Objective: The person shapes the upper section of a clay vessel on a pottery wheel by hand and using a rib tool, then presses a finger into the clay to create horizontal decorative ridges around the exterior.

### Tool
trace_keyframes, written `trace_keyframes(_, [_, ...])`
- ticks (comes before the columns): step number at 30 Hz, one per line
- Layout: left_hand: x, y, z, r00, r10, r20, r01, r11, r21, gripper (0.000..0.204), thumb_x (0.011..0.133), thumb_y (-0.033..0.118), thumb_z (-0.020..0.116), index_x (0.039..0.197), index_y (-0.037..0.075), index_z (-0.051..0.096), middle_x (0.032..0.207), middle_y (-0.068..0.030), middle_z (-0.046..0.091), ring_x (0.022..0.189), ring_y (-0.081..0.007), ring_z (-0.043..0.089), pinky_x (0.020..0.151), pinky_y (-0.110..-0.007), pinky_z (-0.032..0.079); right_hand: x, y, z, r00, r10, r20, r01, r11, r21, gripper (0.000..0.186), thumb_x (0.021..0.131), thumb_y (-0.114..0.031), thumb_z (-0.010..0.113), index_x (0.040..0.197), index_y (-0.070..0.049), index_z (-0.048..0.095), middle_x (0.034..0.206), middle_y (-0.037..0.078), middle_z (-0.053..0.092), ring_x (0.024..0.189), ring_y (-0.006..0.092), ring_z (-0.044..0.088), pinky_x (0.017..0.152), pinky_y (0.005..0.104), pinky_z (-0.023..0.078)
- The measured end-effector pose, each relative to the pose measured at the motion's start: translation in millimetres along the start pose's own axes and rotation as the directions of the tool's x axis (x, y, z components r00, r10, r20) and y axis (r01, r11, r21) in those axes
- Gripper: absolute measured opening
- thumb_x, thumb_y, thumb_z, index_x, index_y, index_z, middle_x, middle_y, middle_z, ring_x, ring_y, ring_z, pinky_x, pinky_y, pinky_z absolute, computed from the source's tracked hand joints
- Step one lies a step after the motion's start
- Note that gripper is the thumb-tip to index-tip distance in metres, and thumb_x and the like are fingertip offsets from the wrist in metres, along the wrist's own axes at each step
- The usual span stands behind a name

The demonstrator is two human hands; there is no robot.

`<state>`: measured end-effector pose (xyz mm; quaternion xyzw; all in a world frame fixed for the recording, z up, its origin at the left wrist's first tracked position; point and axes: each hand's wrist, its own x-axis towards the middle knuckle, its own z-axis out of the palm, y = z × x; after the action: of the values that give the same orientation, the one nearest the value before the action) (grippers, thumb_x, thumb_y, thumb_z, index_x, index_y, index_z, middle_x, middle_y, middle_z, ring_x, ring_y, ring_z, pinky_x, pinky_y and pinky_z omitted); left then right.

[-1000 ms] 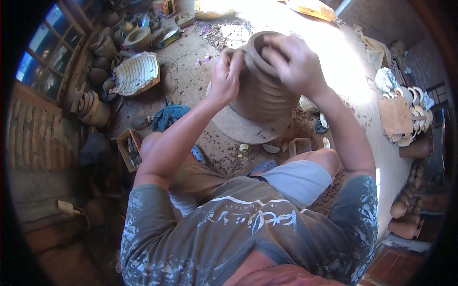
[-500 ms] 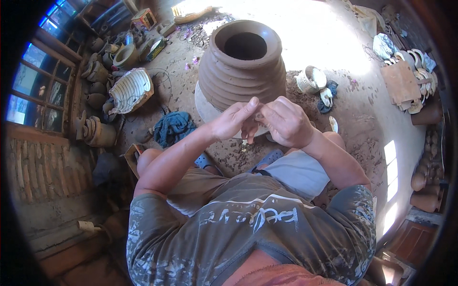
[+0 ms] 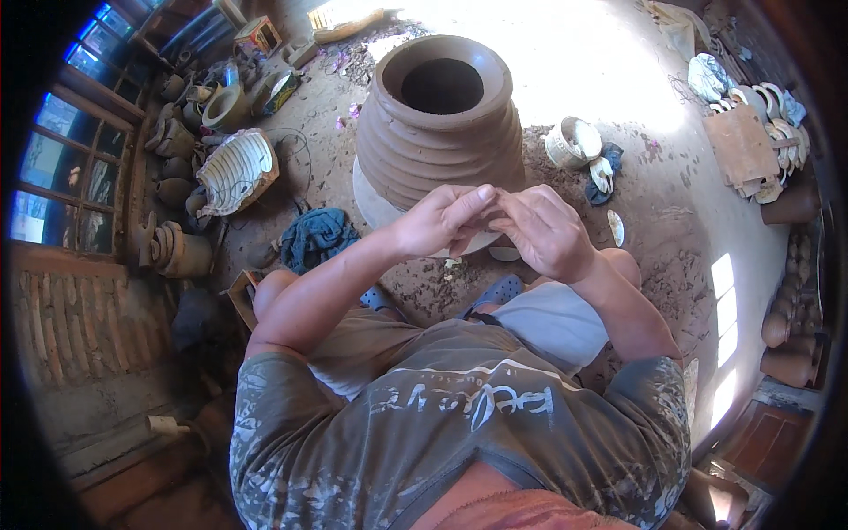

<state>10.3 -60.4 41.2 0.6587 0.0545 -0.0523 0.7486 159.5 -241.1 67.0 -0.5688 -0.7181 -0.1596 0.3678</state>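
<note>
Large brown, ribbed clay pot (image 3: pixel 442 150), round with a wide open mouth, stands upright on a pale round disc (image 3: pixel 367 201), centre of scene. Looks damp and unfired. My read: heavy, soft-walled, slick on the surface, easily dented; the thick rim probably takes light pressure best. If moved, better supported low from both sides or carried by the disc, not pulled by the lip.

Pot is just beyond both hands, on the far side; they overlap its lower near wall in view, contact not clear. Left hand (image 3: pixel 444 221): half curled, thumb extended. Right hand (image 3: pixel 548 231): thumb and fingers bunched narrow, tips meeting the left's. Can't tell if a scrap is pinched between them.

Pale round bucket (image 3: pixel 574 143) right of pot; crumpled dark-blue cloth (image 3: pixel 318 240) near left.
</note>
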Motion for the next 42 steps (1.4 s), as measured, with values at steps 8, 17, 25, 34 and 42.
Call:
trace_keyframes(8, [-6,7,11,0.943,0.195,-0.27,-0.111,0.949,0.296,0.051,0.113,0.045,0.055,0.129,-0.003,0.06,0.084,-0.009,0.067,0.068,-0.0201,0.068,0.061,-0.036,0.054,9,2,6,0.972,0.236,-0.014,-0.231,0.96,0.158,0.027,0.085,-0.001,0.083,0.111,0.004,0.076,0.099,0.016,0.075,0.086,0.029,0.074,0.072,0.0372,0.06])
trace_keyframes(17, [-4,-15,-30,0.561,0.58,-0.59,-0.234,0.795,0.56,0.038,0.113,0.031,0.056,0.131,-0.002,0.055,0.102,-0.0166,0.071,0.092,-0.0336,0.07,0.082,-0.046,0.054,9,12,32,0.741,0.666,-0.082,-0.541,0.665,0.516,0.018,0.091,0.0,0.082,0.108,0.004,0.08,0.1,0.015,0.079,0.091,0.0207,0.077,0.081,0.0312,0.06])
trace_keyframes(25, [30,-18,-87,0.215,0.538,-0.815,-0.281,0.834,0.475,0.05,0.119,0.042,0.038,0.139,-0.003,0.048,0.137,-0.02,0.061,0.126,-0.0273,0.06,0.11,-0.042,0.046,39,21,56,0.79,0.557,-0.254,-0.498,0.826,0.264,0.013,0.09,-0.004,0.083,0.101,0.003,0.081,0.097,0.014,0.08,0.089,0.0183,0.077,0.083,0.0304,0.06])
trace_keyframes(34, [43,-22,-110,0.22,0.628,-0.747,-0.134,0.778,0.614,0.051,0.118,0.042,0.039,0.131,-0.005,0.053,0.125,-0.0224,0.065,0.119,-0.0313,0.063,0.105,-0.044,0.048,53,22,90,0.726,0.632,-0.273,-0.584,0.775,0.242,0.018,0.087,-0.007,0.089,0.084,0.002,0.075,0.08,0.002,0.069,0.07,0.0065,0.062,0.065,0.0247,0.051])
trace_keyframes(42, [45,-20,-149,0.305,0.664,-0.683,-0.088,0.734,0.674,0.05,0.117,0.037,0.045,0.136,-0.009,0.052,0.117,-0.0278,0.072,0.11,-0.0412,0.07,0.096,-0.048,0.052,48,34,92,0.701,0.654,-0.286,-0.582,0.756,0.299,0.033,0.079,-0.013,0.096,0.072,-0.002,0.066,0.071,0.004,0.067,0.06,0.009,0.06,0.056,0.0262,0.049])
